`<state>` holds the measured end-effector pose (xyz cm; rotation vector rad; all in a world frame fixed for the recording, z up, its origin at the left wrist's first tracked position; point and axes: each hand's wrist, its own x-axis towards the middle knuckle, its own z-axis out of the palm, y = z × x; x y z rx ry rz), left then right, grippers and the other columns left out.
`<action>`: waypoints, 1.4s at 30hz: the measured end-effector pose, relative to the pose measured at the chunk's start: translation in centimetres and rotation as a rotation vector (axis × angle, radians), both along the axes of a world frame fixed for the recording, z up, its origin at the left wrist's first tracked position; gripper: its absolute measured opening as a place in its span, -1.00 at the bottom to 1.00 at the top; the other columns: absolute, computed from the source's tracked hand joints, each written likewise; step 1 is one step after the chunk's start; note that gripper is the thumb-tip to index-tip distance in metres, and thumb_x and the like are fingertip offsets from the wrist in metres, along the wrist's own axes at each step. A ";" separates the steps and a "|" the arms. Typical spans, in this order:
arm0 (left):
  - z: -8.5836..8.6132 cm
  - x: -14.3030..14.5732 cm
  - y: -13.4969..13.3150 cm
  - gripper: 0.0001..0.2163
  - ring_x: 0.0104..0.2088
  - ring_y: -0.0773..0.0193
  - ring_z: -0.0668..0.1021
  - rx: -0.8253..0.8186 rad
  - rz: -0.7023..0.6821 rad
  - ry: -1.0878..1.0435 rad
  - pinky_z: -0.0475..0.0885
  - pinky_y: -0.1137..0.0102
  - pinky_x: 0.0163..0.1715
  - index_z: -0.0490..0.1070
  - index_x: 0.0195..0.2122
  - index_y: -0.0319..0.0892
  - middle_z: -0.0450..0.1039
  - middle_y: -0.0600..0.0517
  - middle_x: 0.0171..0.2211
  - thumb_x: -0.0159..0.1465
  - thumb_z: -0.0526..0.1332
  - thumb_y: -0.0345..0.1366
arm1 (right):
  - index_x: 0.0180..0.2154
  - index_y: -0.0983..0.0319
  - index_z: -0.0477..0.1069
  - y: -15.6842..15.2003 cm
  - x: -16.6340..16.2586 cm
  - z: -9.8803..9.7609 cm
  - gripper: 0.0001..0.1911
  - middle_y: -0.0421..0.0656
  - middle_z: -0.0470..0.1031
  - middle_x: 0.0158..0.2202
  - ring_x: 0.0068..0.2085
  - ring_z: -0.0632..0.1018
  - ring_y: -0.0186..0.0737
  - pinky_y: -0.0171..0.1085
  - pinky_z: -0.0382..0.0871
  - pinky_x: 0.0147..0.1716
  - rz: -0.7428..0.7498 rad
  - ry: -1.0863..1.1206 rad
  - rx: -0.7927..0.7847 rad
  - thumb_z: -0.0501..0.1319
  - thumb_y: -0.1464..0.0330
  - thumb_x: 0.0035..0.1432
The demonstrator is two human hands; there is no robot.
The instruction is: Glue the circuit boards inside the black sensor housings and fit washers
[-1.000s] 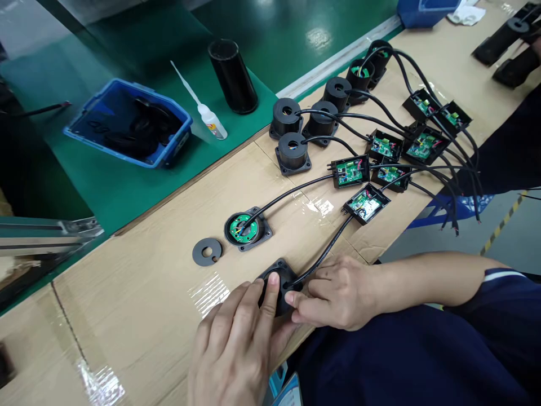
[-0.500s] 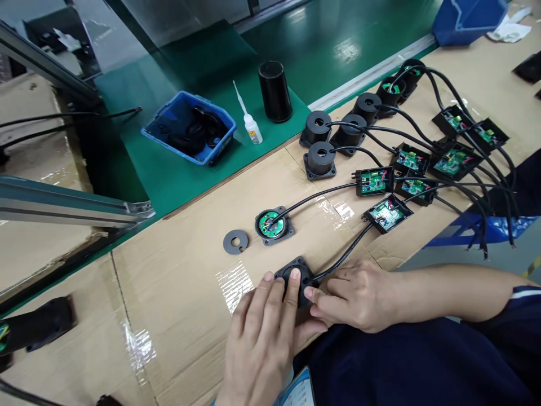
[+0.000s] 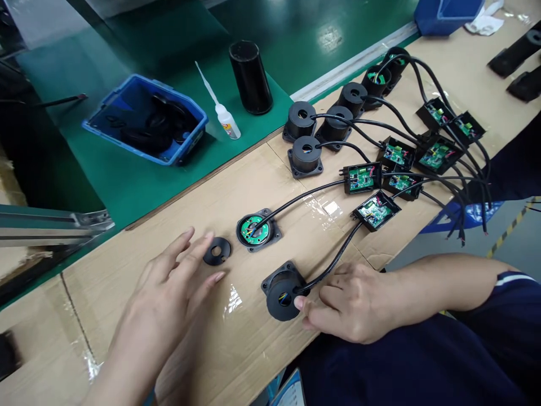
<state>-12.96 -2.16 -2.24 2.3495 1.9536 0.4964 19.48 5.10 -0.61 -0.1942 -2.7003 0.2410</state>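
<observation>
My right hand (image 3: 349, 304) is closed, with its fingertips at the rim of a round black housing (image 3: 281, 296) on a square flange. Blue and yellow wires show through the hole in its cover, and a black cable (image 3: 338, 260) leads from its side to an open box with a circuit board (image 3: 377, 210). Fingers apart, my left hand (image 3: 175, 282) reaches to a flat black notched ring (image 3: 217, 251), its index fingertip at the ring's edge. Beside the ring lies an uncovered housing (image 3: 257, 230) with a green round board inside.
Several covered housings (image 3: 305, 155) and cabled circuit-board boxes (image 3: 439, 153) stand to the right. On the green mat are a blue bin (image 3: 135, 144) of black parts, a white dropper bottle (image 3: 228, 121) and a black cylinder (image 3: 251, 79). Another blue bin (image 3: 448, 17) is at the back right.
My left hand has left the near housing and moved left to the flat ring. The near housing is now tilted towards me, its cover in view. My right hand stays beside it.
</observation>
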 end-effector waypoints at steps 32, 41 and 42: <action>-1.9 7.9 7.4 -0.52 -0.26 0.19 0.70 0.212 -0.142 -0.837 0.60 0.20 -0.17 0.11 0.21 -0.05 0.61 0.00 -0.26 0.42 0.09 0.12 | -0.04 0.32 0.59 2.5 -0.7 2.7 -0.64 -0.14 0.49 -0.40 -0.36 0.44 -0.16 0.38 0.17 0.30 0.262 -0.162 0.001 0.32 0.23 0.20; -1.8 8.2 6.5 -0.53 -0.28 0.22 0.68 0.179 -0.124 -0.936 0.58 0.22 -0.17 0.13 0.24 -0.03 0.60 0.02 -0.29 0.44 0.07 0.09 | -0.10 0.23 0.61 6.1 -2.3 3.9 -0.74 -0.21 0.42 -0.49 -0.36 0.38 -0.16 0.44 0.09 0.31 0.386 -0.286 -0.176 0.28 0.23 0.26; -1.7 8.0 6.4 -0.54 -0.26 0.23 0.68 0.167 -0.116 -0.935 0.58 0.24 -0.16 0.14 0.24 -0.04 0.60 0.00 -0.26 0.45 0.07 0.08 | -0.09 0.22 0.60 6.1 -2.3 3.7 -0.74 -0.21 0.44 -0.48 -0.35 0.39 -0.16 0.41 0.11 0.32 0.388 -0.287 -0.192 0.29 0.24 0.26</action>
